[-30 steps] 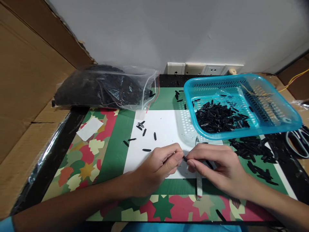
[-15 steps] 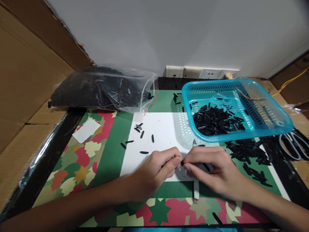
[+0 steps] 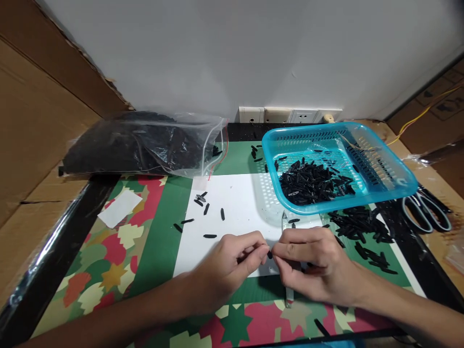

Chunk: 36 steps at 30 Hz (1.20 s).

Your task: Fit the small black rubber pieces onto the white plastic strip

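My left hand and my right hand meet fingertip to fingertip over the lower part of a white sheet. Between their pinched fingers shows a small black piece, mostly covered by the fingertips. Partly under my right hand lies a slim, pale, pen-like tool with a pointed end. Loose black elongated pieces are scattered to the left on the sheet. Another small black piece lies just beyond my right hand.
A blue basket holds many black pieces. To its front right are a pile of longer black pieces and scissors. A clear zip bag of black material lies at the back left, near a white paper slip. Wall sockets stand behind.
The view has shifted slightly, so the scene sits a bit further left and lower. My right fingers have curled closer around the black piece; both hands remain together.
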{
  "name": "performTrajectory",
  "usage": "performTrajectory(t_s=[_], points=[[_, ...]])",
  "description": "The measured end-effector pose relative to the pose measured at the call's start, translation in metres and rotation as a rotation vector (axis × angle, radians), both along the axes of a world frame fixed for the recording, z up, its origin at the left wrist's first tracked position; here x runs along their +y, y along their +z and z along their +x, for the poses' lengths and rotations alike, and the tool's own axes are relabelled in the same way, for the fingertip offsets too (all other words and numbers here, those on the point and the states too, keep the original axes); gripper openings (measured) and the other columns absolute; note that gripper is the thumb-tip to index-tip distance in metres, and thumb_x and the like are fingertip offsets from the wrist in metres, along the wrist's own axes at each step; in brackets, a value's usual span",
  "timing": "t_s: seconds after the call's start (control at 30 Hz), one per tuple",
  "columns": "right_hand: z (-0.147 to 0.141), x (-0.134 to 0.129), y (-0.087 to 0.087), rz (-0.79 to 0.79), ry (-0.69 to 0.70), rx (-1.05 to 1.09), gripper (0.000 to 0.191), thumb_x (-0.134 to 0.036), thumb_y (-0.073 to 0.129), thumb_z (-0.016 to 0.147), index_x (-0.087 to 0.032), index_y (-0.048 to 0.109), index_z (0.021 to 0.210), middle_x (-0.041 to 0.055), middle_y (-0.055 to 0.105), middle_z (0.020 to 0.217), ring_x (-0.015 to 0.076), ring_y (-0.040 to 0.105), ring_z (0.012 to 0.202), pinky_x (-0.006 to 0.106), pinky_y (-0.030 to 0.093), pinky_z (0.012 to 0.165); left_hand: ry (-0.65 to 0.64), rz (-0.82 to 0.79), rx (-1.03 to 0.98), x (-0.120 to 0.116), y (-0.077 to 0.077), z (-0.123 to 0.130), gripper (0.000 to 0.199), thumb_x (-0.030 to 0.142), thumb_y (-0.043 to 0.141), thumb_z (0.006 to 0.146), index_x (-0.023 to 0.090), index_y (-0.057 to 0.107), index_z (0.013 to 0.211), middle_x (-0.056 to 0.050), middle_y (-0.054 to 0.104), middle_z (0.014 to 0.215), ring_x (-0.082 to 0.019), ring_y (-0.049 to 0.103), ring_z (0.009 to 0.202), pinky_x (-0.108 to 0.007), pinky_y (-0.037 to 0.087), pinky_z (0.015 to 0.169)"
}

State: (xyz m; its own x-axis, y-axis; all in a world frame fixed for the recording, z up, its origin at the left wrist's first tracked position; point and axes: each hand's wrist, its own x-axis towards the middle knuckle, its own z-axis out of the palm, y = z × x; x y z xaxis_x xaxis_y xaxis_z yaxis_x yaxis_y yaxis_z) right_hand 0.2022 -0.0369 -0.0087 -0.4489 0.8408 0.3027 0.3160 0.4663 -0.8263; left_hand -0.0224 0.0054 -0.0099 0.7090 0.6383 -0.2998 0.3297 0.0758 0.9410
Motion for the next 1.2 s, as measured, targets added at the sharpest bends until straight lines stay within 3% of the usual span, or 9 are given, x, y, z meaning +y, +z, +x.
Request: performTrajectory(t_s=[0.1,0.33,0.5,0.7,1.2], points=[[0.0014,0.0016,0.0004,0.016,-0.008,0.013,0.021,-0.005,0.06,0.097,-0.012,0.076,0.085,-0.0033,0.043,0.069,0.0095,0.035,0.057,0.027,0.028,0.053,0.025,-0.032,-0.029,0.0003,0.0015,-0.0007,0.035,0.042,0.051,0.108,0.019,0.058,0.084,0.008,0.037,0.063,-0.01,0.03,0.058,-0.026,0.023,0.054],[0.0024,0.0045,-0.0017,-0.044,-0.068,0.036,0.022,-0.01,0.06,0.1,-0.012,0.078,0.088,-0.0008,0.053,0.069,0.0107,0.043,0.059,0.027,0.033,0.056,0.101,-0.212,-0.105,-0.0005,-0.0061,-0.0036,0.048,0.065,0.045,0.109,0.021,0.051,0.09,0.009,0.03,0.066,-0.01,0.027,0.057,-0.027,0.02,0.051],[0.0026,0.0042,-0.0039,-0.195,-0.093,0.081,0.017,-0.015,0.063,0.102,-0.016,0.077,0.093,0.0,0.066,0.076,0.0111,0.057,0.068,0.024,0.041,0.063,0.083,-0.209,-0.123,-0.0005,-0.0071,-0.004,0.049,0.066,0.046,0.109,0.021,0.05,0.088,0.008,0.034,0.07,-0.009,0.029,0.057,-0.026,0.023,0.053],[0.004,0.0063,0.0003,-0.31,-0.086,0.119,0.017,-0.021,0.06,0.106,-0.019,0.073,0.095,-0.002,0.069,0.08,0.0102,0.06,0.07,0.021,0.043,0.064,0.047,-0.194,-0.123,0.0012,-0.0077,-0.0055,0.048,0.063,0.047,0.109,0.02,0.052,0.09,0.007,0.038,0.072,-0.009,0.033,0.059,-0.025,0.027,0.055],[0.0064,0.0071,0.0007,-0.215,0.023,0.004,0.016,-0.021,0.058,0.109,-0.019,0.072,0.101,-0.0014,0.067,0.083,0.0106,0.057,0.072,0.023,0.042,0.069,0.05,-0.116,-0.081,-0.001,-0.0053,-0.0048,0.044,0.058,0.045,0.111,0.021,0.05,0.087,0.007,0.035,0.07,-0.01,0.03,0.058,-0.024,0.025,0.052]])
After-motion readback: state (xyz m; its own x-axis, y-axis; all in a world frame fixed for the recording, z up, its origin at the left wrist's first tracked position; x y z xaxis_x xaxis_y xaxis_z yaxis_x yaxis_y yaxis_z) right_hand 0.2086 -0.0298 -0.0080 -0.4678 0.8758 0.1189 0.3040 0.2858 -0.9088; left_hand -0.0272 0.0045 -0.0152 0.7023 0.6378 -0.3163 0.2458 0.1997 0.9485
